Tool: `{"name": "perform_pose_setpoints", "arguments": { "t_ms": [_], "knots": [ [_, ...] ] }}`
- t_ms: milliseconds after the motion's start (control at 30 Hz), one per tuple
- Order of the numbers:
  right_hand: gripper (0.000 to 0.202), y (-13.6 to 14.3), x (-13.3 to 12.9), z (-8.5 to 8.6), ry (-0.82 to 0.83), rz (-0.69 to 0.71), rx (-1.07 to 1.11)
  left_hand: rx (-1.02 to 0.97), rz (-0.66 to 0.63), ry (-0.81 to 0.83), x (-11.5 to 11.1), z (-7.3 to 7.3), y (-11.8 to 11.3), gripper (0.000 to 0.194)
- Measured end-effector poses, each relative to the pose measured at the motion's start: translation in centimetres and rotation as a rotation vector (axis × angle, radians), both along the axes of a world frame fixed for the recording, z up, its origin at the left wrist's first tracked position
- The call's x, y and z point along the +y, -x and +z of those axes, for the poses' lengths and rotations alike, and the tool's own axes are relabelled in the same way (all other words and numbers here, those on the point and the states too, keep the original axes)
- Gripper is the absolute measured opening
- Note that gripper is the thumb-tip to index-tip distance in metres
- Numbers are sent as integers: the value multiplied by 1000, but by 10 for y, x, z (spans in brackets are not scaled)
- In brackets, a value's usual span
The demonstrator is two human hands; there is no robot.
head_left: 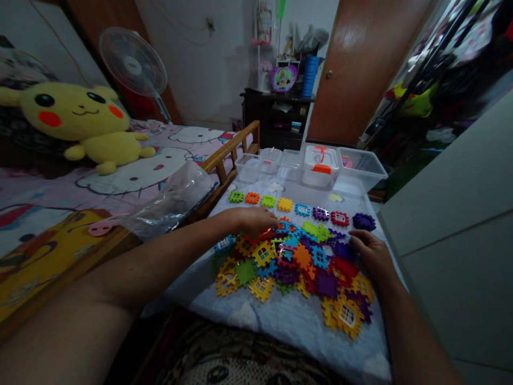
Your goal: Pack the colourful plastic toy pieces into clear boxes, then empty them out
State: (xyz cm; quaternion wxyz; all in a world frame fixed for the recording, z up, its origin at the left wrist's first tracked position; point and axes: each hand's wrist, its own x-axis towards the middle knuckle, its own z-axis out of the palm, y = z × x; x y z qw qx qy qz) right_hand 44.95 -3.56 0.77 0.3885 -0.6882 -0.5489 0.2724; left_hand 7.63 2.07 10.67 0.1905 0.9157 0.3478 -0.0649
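A loose pile of colourful plastic interlocking tiles [302,258] covers the middle of the cloth-covered table. My left hand [256,221] reaches over the pile's far left part, fingers curled down by some red and orange tiles; what they hold is hidden. At the pile's right side is my right hand [371,250], its thumb and forefinger close together at the edge of a small purple tile [337,234]. Behind the pile runs a row of single tiles, from a green tile [236,197] through a yellow tile [285,205] to a dark purple stack [364,221].
Clear plastic boxes stand along the table's far edge, among them a lidded box [319,167] with orange clips and an open bin [363,167]. A wooden bed rail [232,147] borders the left side, with a plastic bag [172,198] by it. A white cabinet [452,224] stands right.
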Motion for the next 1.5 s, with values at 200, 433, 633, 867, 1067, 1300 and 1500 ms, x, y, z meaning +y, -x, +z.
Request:
{"name": "perform_pose_setpoints", "arguments": {
  "t_ms": [200, 433, 633, 867, 1067, 1300, 1500],
  "knots": [
    [43, -1, 0, -3, -10, 4, 12, -11, -50, 79, -3, 7, 10, 66],
    [43, -1, 1, -4, -19, -2, -11, -61, -23, 140, -1, 2, 14, 60],
    [43, -1, 1, -2, -4, 3, -15, 42, -41, 117, 6, -3, 5, 57],
    [41, -1, 0, -2, -25, 12, -4, 11, 5, 89, 7, -3, 8, 59],
    [43, -1, 1, -3, -9, 12, -9, -69, 65, 36, -1, 11, 33, 54],
    [43, -3, 1, -4, -11, 10, -25, -17, 54, -13, -24, 6, 43, 56],
    [43, -2, 1, -4, -5, 4, -20, 79, 28, -57, -26, -2, 36, 51]
  ]
}}
